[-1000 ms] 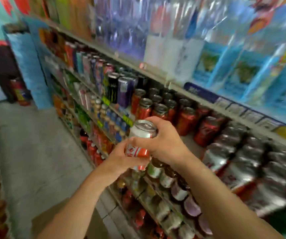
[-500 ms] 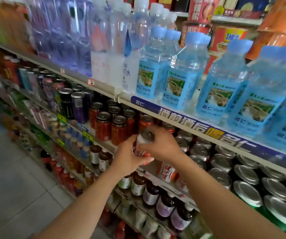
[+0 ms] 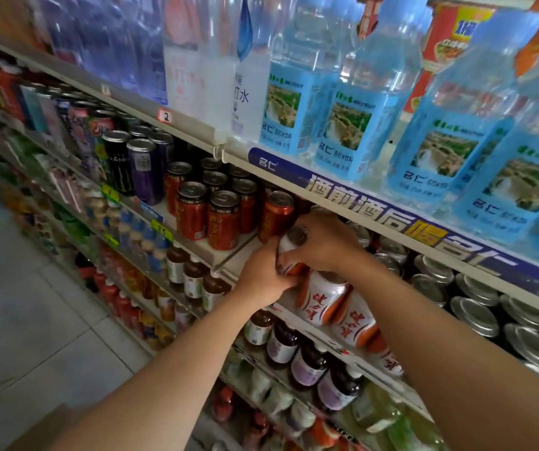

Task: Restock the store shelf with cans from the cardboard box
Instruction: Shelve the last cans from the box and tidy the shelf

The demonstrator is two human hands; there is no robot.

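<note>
One white-and-orange can (image 3: pixel 290 252) is held at the front edge of the middle shelf (image 3: pixel 229 255), just right of the red cans (image 3: pixel 222 219). The left hand (image 3: pixel 261 275) curls its fingers (image 3: pixel 286 283) around the can's lower body; the right hand (image 3: pixel 323 244) grips it just below the lid. Both hands cover most of the label. Two matching cans (image 3: pixel 321 297) lie tilted directly below it. A cardboard box (image 3: pixel 46 428) corner is cut off at the bottom edge.

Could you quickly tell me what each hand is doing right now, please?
Left hand: grips the lower part of the white and orange can.
Right hand: grips the same can near its top.
</note>
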